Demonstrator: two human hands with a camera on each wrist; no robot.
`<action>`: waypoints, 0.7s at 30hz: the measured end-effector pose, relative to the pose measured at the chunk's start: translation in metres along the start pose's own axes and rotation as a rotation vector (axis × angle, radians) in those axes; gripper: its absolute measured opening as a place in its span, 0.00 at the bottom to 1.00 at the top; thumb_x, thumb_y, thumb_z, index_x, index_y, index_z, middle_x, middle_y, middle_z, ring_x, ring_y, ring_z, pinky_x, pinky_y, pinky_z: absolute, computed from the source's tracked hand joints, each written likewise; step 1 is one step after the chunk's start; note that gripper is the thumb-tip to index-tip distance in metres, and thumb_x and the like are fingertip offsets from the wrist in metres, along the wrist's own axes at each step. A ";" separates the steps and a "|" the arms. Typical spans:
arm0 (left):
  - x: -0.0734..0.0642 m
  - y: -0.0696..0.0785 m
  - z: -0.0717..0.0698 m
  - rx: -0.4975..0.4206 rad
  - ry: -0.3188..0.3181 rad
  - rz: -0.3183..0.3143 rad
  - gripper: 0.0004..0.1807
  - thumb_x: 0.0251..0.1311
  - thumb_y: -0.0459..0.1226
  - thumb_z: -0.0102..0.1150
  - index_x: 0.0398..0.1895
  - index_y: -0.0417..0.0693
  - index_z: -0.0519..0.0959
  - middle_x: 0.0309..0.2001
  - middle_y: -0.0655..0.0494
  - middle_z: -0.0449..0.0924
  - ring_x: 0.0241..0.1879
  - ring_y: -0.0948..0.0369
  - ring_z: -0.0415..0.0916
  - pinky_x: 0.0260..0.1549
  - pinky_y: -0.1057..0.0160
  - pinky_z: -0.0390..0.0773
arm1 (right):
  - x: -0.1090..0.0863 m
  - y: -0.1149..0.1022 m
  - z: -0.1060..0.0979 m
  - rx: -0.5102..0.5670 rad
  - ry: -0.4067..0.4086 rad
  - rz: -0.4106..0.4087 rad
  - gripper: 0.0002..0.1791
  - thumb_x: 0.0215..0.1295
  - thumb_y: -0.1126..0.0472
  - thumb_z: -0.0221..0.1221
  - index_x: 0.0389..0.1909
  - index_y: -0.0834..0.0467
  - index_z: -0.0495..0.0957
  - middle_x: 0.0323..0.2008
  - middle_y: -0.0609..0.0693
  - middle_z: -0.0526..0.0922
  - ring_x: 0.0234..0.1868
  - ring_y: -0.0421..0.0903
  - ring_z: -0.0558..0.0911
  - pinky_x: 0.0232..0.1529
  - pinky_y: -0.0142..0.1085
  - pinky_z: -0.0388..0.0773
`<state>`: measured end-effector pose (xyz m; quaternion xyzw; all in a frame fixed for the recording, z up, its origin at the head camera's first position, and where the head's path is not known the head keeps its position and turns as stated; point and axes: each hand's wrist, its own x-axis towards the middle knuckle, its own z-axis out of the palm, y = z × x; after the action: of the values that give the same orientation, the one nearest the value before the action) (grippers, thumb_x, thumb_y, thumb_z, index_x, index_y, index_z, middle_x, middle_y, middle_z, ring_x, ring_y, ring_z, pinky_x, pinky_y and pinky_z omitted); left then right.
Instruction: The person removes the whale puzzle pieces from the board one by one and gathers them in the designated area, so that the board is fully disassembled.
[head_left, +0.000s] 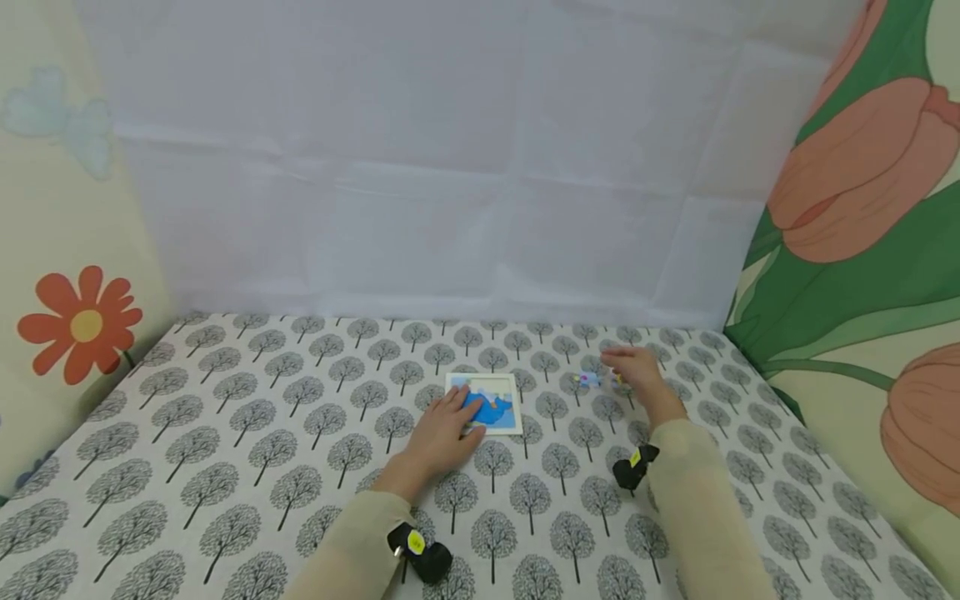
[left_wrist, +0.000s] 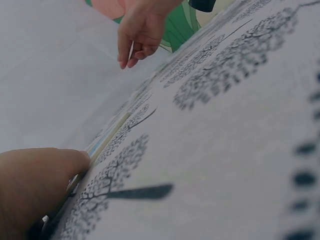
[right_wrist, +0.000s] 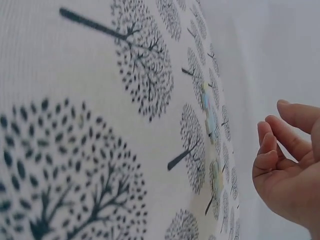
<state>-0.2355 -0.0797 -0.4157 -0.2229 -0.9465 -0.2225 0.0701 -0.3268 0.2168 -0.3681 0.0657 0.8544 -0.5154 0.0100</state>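
Note:
A small jigsaw puzzle in a white frame (head_left: 504, 377) lies flat on the patterned cloth, with a blue shape on a light blue ground. My left hand (head_left: 442, 433) rests on its left side, fingers spread and covering part of the picture. To the right of the frame are loose puzzle pieces: a light blue one (head_left: 588, 379) and a yellowish one (head_left: 618, 378) beside the fingers. Above the cloth near them hovers my right hand (right_wrist: 290, 165), its fingers loosely bent. Nothing shows between those fingers in the right wrist view.
A white cloth printed with dark trees (head_left: 270, 450) covers the table. Behind it hangs a creased white sheet (head_left: 420, 167). Walls painted with flowers (head_left: 847, 175) stand at both sides. Each wrist wears a black camera (head_left: 423, 554).

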 end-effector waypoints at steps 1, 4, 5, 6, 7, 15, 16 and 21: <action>0.000 0.000 0.000 0.000 -0.001 -0.003 0.26 0.61 0.45 0.43 0.59 0.41 0.63 0.62 0.41 0.52 0.62 0.47 0.44 0.57 0.49 0.46 | 0.000 -0.002 0.002 0.007 0.005 0.000 0.20 0.58 0.58 0.54 0.49 0.64 0.72 0.48 0.59 0.71 0.43 0.50 0.70 0.38 0.38 0.70; 0.001 0.000 -0.001 0.001 -0.001 -0.004 0.26 0.60 0.45 0.44 0.59 0.40 0.63 0.62 0.40 0.52 0.62 0.47 0.44 0.57 0.49 0.46 | 0.000 -0.006 0.009 0.010 0.016 -0.028 0.18 0.58 0.59 0.54 0.47 0.64 0.73 0.45 0.57 0.73 0.39 0.48 0.71 0.35 0.39 0.70; 0.001 0.000 0.000 0.003 -0.002 -0.004 0.26 0.60 0.45 0.44 0.59 0.40 0.63 0.62 0.40 0.52 0.62 0.47 0.45 0.57 0.49 0.46 | -0.001 -0.007 0.011 0.009 0.014 -0.043 0.18 0.58 0.59 0.54 0.47 0.65 0.73 0.43 0.57 0.74 0.37 0.47 0.71 0.35 0.40 0.70; 0.001 0.000 0.000 0.008 -0.001 -0.003 0.26 0.60 0.45 0.44 0.59 0.40 0.63 0.62 0.40 0.52 0.62 0.47 0.45 0.57 0.49 0.46 | -0.001 -0.009 0.014 0.017 0.002 -0.062 0.17 0.58 0.60 0.54 0.47 0.66 0.73 0.42 0.58 0.74 0.36 0.48 0.71 0.35 0.42 0.70; 0.001 0.000 0.000 0.015 -0.002 -0.005 0.26 0.60 0.45 0.44 0.59 0.40 0.63 0.62 0.40 0.52 0.62 0.47 0.45 0.57 0.49 0.47 | -0.002 -0.011 0.017 0.030 -0.005 -0.064 0.17 0.58 0.61 0.54 0.46 0.66 0.73 0.42 0.58 0.74 0.36 0.49 0.71 0.35 0.43 0.69; -0.002 -0.005 -0.004 0.063 -0.019 -0.015 0.27 0.60 0.46 0.45 0.59 0.41 0.63 0.62 0.42 0.53 0.61 0.49 0.47 0.56 0.49 0.48 | -0.005 -0.027 0.041 0.060 -0.045 -0.064 0.16 0.57 0.62 0.55 0.44 0.66 0.74 0.42 0.58 0.74 0.36 0.47 0.70 0.36 0.40 0.69; -0.003 -0.006 -0.005 0.065 -0.022 -0.012 0.27 0.60 0.46 0.45 0.59 0.41 0.63 0.62 0.42 0.53 0.61 0.49 0.47 0.56 0.49 0.48 | -0.005 -0.028 0.044 0.065 -0.048 -0.065 0.15 0.57 0.62 0.55 0.44 0.66 0.74 0.42 0.57 0.74 0.35 0.46 0.70 0.35 0.39 0.69; -0.005 -0.008 -0.008 0.083 -0.022 -0.004 0.27 0.59 0.46 0.46 0.59 0.40 0.64 0.61 0.41 0.54 0.61 0.47 0.47 0.55 0.48 0.50 | -0.003 -0.030 0.062 0.057 -0.063 -0.055 0.14 0.57 0.61 0.56 0.43 0.63 0.76 0.42 0.55 0.75 0.37 0.46 0.72 0.33 0.38 0.71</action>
<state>-0.2340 -0.0918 -0.4127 -0.2204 -0.9560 -0.1809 0.0684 -0.3305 0.1482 -0.3708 0.0265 0.8400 -0.5416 0.0208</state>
